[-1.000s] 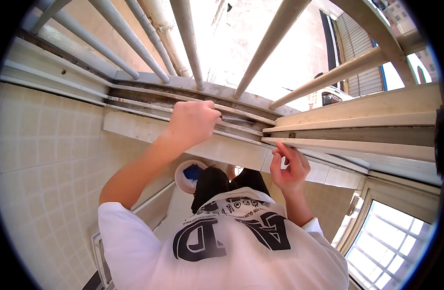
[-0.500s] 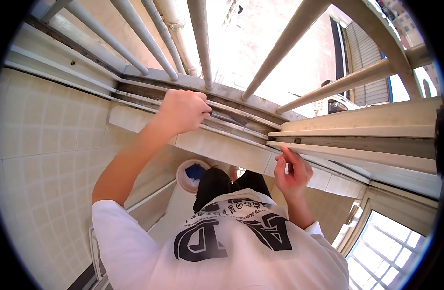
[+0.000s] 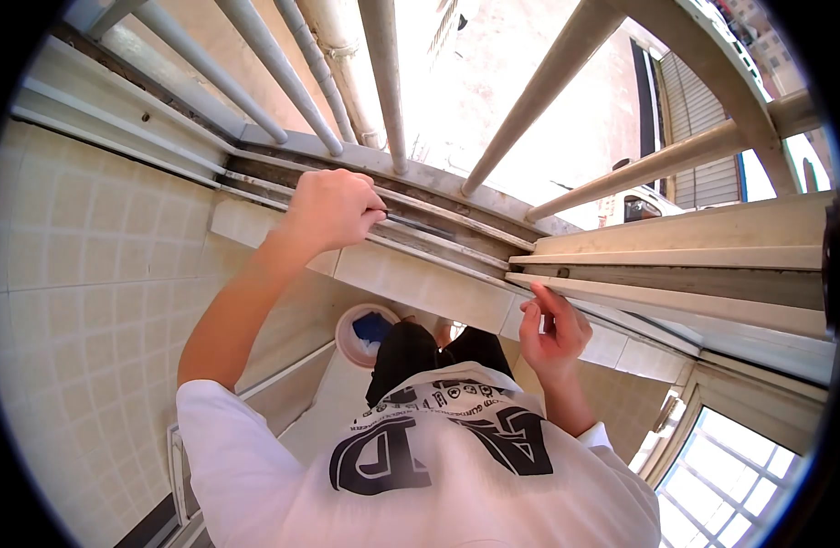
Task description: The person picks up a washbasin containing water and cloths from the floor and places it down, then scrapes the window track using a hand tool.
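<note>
- Tiled wall [image 3: 91,210]: pale squares, well to the left of the left fingers.
- Left hand [image 3: 333,210]: over the window track, knuckles up; its fingers are clamped together on a thin object.
- Bucket [image 3: 338,340]: pale and round, below the left fingers, on the floor side of the ledge; a blue cloth [image 3: 372,326] lies inside.
- Metal bars [image 3: 390,82]: slanting upward beyond the left fingers, on the outer side of the track.
- Thin object [image 3: 395,218]: between the left fingertips, dark near the grip, pointing rightward along the track; its exact form is too small to tell.
- Tiled ledge [image 3: 420,285]: just below the track, between the left fingers and the right fingers.
- Black trousers [image 3: 403,361]: below the ledge, between the two hands, with a white printed shirt [image 3: 420,498] nearer the viewer.
- Window track [image 3: 479,253]: long parallel rails with dirty grooves, running beneath the left fingers and down toward the right fingers.
- Right hand [image 3: 555,336]: fingers curled, thumb and forefinger apart, holding nothing visible; the forefinger is at the lower edge of the window frame [image 3: 685,300], though contact cannot be told.
- Gridded window [image 3: 726,470]: below and to the right of the right fingers.
</note>
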`<state>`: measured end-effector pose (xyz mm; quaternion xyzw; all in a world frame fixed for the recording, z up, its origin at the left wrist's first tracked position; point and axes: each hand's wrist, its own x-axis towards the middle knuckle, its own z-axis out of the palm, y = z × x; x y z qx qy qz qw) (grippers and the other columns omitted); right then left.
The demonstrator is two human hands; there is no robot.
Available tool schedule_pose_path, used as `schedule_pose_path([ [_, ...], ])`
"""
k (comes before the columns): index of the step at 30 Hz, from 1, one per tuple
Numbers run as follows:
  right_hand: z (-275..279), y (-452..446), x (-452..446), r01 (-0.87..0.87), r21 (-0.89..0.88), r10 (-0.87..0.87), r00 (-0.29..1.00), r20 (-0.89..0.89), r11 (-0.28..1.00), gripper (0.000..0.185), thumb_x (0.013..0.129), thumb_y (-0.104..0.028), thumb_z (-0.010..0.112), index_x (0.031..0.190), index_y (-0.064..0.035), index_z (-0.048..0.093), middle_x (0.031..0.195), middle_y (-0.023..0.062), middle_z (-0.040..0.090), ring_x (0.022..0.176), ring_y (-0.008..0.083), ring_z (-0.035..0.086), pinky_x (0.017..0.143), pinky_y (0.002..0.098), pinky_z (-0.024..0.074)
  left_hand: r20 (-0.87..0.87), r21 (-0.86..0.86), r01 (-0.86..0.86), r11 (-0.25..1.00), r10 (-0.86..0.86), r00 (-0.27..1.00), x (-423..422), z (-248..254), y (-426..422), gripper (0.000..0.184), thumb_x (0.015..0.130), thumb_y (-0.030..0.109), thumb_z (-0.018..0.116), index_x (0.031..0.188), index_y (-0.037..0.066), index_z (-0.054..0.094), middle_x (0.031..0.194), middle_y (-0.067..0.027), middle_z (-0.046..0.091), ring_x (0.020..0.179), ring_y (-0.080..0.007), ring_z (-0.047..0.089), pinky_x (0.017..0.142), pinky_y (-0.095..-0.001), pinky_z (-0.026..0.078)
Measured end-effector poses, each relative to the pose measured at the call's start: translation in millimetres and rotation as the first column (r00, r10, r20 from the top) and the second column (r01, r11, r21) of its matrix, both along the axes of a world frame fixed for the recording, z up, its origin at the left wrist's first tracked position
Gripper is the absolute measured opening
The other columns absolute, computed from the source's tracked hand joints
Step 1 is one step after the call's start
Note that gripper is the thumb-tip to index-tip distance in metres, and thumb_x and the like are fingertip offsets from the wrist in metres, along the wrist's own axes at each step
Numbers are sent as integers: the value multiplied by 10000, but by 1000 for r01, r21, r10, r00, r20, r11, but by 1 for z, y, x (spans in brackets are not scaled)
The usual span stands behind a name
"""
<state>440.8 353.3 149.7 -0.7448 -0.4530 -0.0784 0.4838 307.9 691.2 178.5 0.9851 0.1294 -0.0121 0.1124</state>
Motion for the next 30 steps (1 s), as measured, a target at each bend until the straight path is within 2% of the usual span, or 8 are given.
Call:
schedule_pose_path([
  [6, -1, 2, -2, -2, 9, 2, 1000, -6, 1000, 257, 881, 31, 675, 1131, 37, 736, 781, 71, 750, 600, 66, 669, 460, 190, 372, 57, -109, 81, 991, -75, 996, 11, -9, -21, 142, 888, 299, 743, 926, 200, 836, 861, -2, 723, 856, -261, 703, 729, -392, 558],
  [9, 1, 6, -4, 52, -16, -52, 998, -19, 999, 308, 794, 42, 699, 1095, 2, 752, 690, 53, 676, 542, 150, 616, 552, 263, 489, 11, -137, 62, 989, -61, 998, 20, -14, -26, 141, 890, 294, 742, 920, 195, 837, 847, -6, 722, 852, -265, 702, 726, -395, 558],
  [13, -1, 5, -2, 37, 12, -37, 999, -2, 999, 271, 826, 33, 691, 1089, 12, 754, 712, 60, 701, 540, 123, 620, 521, 239, 452, -154, -23, -73, 997, 69, 986, 5, 0, 23, 131, 885, 291, 748, 905, 194, 833, 840, -4, 720, 828, -262, 702, 711, -397, 555],
  [16, -1, 3, 1, 9, -3, -9, 1000, 18, 1000, 230, 889, 25, 667, 1105, 35, 747, 758, 68, 746, 561, 69, 649, 468, 194, 392, -153, -7, -127, 992, 124, 980, -3, 22, 32, 141, 875, 308, 751, 909, 195, 829, 885, -15, 750, 865, -256, 723, 747, -400, 574],
  [20, 1, 2, -2, 20, -37, -20, 1000, 2, 999, 232, 887, 33, 666, 1104, 35, 748, 764, 72, 746, 589, 80, 680, 474, 194, 406, 69, -45, 45, 998, -42, 997, 11, -14, -9, 119, 877, 297, 743, 888, 214, 828, 812, 11, 704, 819, -248, 708, 702, -398, 562],
  [23, -4, 4, 1, 22, 9, -22, 999, 26, 1000, 237, 883, 33, 670, 1106, 31, 749, 760, 68, 744, 561, 64, 640, 470, 194, 386, 115, 15, -4, 1000, 2, 993, -4, -9, 9, 115, 871, 277, 757, 904, 196, 832, 857, 13, 713, 758, -255, 689, 666, -391, 540],
  [27, -4, 3, 1, 18, 12, -18, 999, 45, 1000, 247, 880, 40, 668, 1115, 36, 744, 780, 73, 747, 532, 56, 593, 472, 192, 387, -4, 2, -106, 994, 106, 994, -32, 6, 38, 136, 883, 294, 742, 912, 196, 832, 862, 20, 719, 830, -248, 705, 698, -388, 558],
  [30, -1, 2, -3, 8, -20, -8, 1000, 2, 1000, 272, 885, 49, 656, 1146, 36, 732, 802, 85, 749, 552, 68, 618, 481, 195, 411, 106, -80, 40, 996, -31, 994, -12, -14, 7, 131, 873, 291, 765, 916, 186, 829, 853, 20, 716, 781, -239, 697, 668, -381, 549],
])
